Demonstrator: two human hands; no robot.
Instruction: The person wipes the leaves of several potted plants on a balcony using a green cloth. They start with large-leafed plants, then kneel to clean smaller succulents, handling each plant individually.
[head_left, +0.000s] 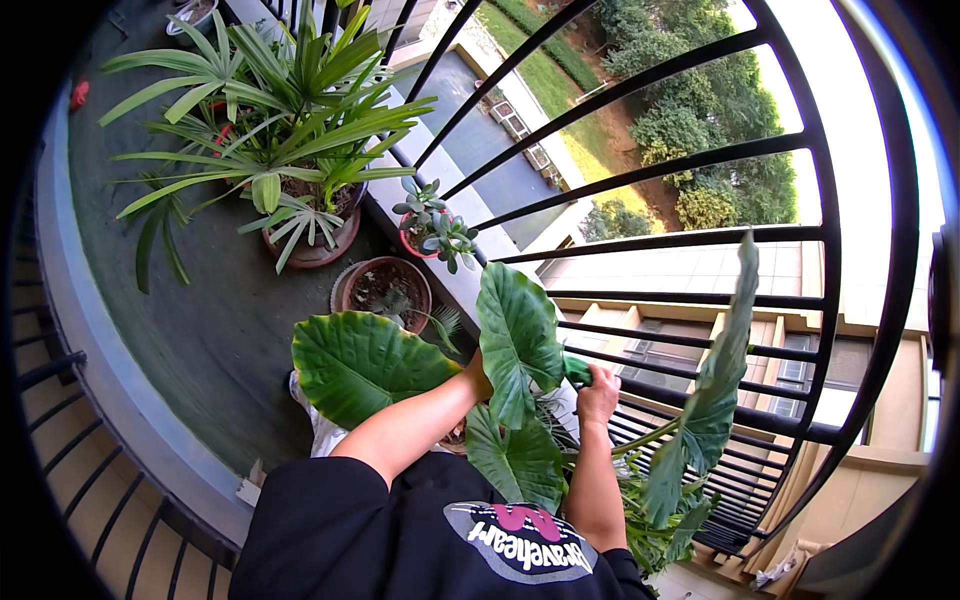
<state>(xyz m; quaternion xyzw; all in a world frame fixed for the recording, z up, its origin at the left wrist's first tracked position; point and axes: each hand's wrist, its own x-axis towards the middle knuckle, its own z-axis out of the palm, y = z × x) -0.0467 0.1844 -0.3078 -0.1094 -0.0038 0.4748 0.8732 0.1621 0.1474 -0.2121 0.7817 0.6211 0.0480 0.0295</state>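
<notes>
Broad green elephant-ear leaves spread in front of me, one upright leaf (517, 330) between my hands and a wide leaf (367, 367) with a yellowed edge to the left. My left hand (478, 377) reaches behind the upright leaf, which hides its fingers. On the other side of that leaf, my right hand (598, 395) grips a green object (577, 370), partly covered by the leaf and too small to name. A lower leaf (517, 457) hangs near my shirt, and a tall leaf (712, 397) rises at the right.
Black metal railing (675, 300) curves along the right above a pale ledge (450, 277). A potted succulent (439, 221) rests on the ledge. Beyond my left hand stand a round pot (386, 289) with a small fern-like plant and a large potted lady palm (300, 142).
</notes>
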